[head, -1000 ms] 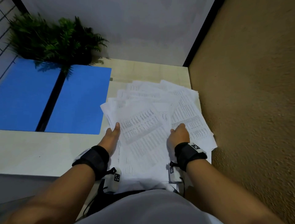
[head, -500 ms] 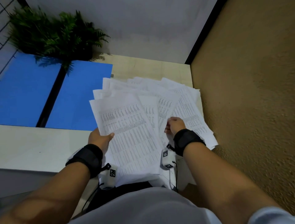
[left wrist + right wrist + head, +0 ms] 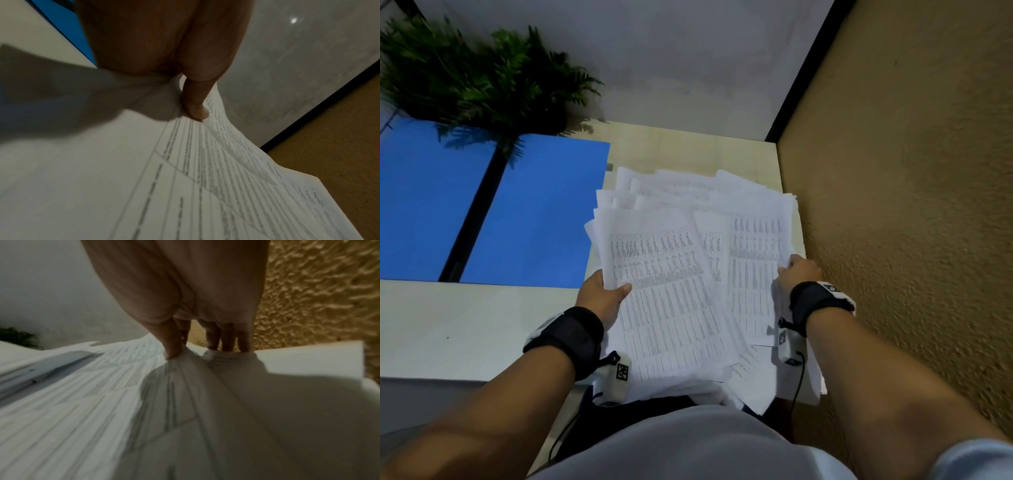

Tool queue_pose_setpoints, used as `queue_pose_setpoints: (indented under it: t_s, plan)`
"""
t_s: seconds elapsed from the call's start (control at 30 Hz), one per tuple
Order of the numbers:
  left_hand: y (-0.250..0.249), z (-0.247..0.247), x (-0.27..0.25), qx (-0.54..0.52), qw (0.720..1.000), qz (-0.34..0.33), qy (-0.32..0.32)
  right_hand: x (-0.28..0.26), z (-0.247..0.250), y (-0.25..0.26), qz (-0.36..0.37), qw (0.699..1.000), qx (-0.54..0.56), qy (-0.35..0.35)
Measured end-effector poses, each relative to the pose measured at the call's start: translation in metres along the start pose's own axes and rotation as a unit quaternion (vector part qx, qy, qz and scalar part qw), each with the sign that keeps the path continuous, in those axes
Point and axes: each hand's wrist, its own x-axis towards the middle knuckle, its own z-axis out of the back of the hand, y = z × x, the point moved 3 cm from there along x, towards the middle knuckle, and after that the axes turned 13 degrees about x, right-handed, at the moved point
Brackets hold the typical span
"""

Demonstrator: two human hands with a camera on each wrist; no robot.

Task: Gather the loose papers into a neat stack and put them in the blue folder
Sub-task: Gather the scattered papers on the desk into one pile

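A loose, fanned pile of printed white papers (image 3: 688,274) lies at the right end of the table, between my two hands. My left hand (image 3: 604,291) grips the pile's left edge, thumb on top of the top sheet (image 3: 195,110) and fingers beneath. My right hand (image 3: 796,274) pinches the right edge; its thumb (image 3: 172,345) presses the sheets (image 3: 144,402) from above and the fingers curl under. The blue folder (image 3: 482,212) lies open and flat to the left, with a dark spine down its middle.
A green fern (image 3: 476,78) stands at the back left, overhanging the folder. A rough tan wall (image 3: 911,205) runs close along the table's right edge. Bare table top (image 3: 465,325) shows in front of the folder.
Both hands went from resting on the pile to gripping its side edges. The sheets were drawn together and lifted at the sides, and my right hand moved out to the right edge.
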Motion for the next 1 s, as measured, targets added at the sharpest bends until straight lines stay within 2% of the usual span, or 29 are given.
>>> queue_pose_setpoints:
  t_s: [0.1,0.23,0.33,0.43,0.53,0.63,0.7,0.77,0.83,1.0]
  plan:
    - [0.003,-0.005,0.008,0.026,1.000,0.015,0.008,-0.006,0.005,-0.002,0.041,0.997,0.037,-0.062]
    - [0.000,-0.006,0.008,0.099,0.995,0.026,-0.020,-0.020,0.014,0.007,0.131,0.980,0.068,-0.132]
    - [0.001,-0.005,0.007,0.106,0.994,0.035,-0.016,-0.028,0.031,0.012,0.133,0.963,0.162,-0.170]
    - [-0.002,-0.006,0.005,0.123,0.992,0.032,-0.017,-0.036,0.063,0.019,0.133,0.941,0.201,-0.237]
    - [-0.003,-0.008,0.005,0.114,0.993,0.030,-0.017,-0.056,0.103,0.039,0.195,0.894,0.288,-0.283]
    - [-0.002,-0.009,0.002,0.074,0.997,0.038,-0.005,-0.087,0.137,0.064,0.262,0.823,0.406,-0.298]
    - [0.008,-0.008,0.006,0.037,0.998,0.050,0.005,-0.100,0.144,0.075,0.277,0.783,0.476,-0.289]
    - [0.018,-0.007,0.013,0.025,0.998,0.048,0.015,-0.103,0.134,0.081,0.263,0.768,0.521,-0.265]
    - [0.003,-0.007,0.002,0.039,0.998,0.040,0.008,-0.100,0.107,0.081,0.230,0.788,0.522,-0.229]
    - [-0.022,-0.008,-0.015,0.076,0.995,0.056,-0.008,-0.093,0.001,0.065,0.118,0.898,0.417,-0.082]
